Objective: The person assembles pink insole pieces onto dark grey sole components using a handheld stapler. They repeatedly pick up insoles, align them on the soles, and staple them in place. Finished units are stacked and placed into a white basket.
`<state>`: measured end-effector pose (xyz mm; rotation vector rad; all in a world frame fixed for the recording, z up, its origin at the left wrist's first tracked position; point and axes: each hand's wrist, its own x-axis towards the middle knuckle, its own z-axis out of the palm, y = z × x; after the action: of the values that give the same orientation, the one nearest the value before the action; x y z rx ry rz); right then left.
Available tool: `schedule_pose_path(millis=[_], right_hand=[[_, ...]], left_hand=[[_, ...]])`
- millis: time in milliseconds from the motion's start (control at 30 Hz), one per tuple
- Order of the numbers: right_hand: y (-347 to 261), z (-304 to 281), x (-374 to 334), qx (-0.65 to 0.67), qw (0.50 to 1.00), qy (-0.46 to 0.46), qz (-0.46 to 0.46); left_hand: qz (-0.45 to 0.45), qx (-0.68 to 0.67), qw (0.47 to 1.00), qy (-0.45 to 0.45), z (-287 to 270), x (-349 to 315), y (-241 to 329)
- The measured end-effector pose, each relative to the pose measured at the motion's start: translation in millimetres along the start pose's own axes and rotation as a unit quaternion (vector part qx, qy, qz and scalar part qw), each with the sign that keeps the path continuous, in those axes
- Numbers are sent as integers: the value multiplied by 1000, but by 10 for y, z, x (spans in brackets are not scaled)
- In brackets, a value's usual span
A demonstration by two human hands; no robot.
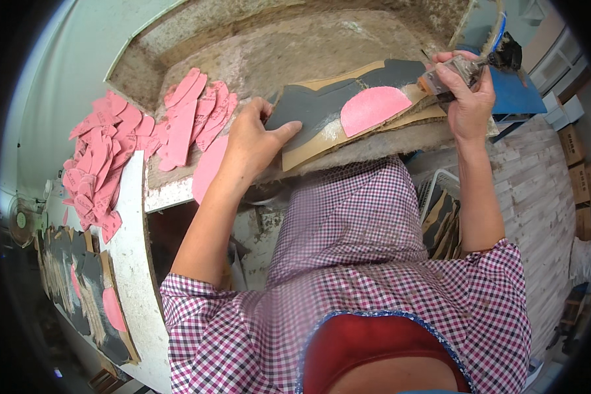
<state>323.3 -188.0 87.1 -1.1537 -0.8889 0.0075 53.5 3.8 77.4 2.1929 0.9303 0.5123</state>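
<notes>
My left hand (253, 141) grips the left end of a shoe-upper-like panel (315, 102), dark grey with tan edges, thumb on top and fingers behind. On the panel lies a pink half-round patch (374, 110), with whitish specks on the surface beside it. At the panel's right end, my right hand (471, 105) is closed round a worn spray gun (452, 73) with an orange part at its front. Whether that hand also touches the panel cannot be made out. Another pink piece (210, 167) is partly covered by my left forearm.
Under the panel is a high-walled, residue-caked tray (348, 36). Loose pink pieces (190, 125) lie at its left, beside a larger pink pile (98, 164). Panels (72, 289) are laid out at lower left. A white basket (440, 180) stands below right, and a blue table (519, 92) farther right.
</notes>
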Motion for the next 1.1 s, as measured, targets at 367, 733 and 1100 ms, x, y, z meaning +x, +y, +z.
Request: schedule_pose_path(millis=[367, 733, 1100], right_hand=[[13, 262, 326, 113, 992, -3, -48], [219, 683, 348, 29, 999, -20, 32], [-151, 1295, -54, 198, 976, -89, -2]], left_hand=[[-34, -374, 926, -35, 174, -215, -53], [11, -386, 922, -1, 345, -215, -166], [16, -363, 931, 2, 330, -234, -192]])
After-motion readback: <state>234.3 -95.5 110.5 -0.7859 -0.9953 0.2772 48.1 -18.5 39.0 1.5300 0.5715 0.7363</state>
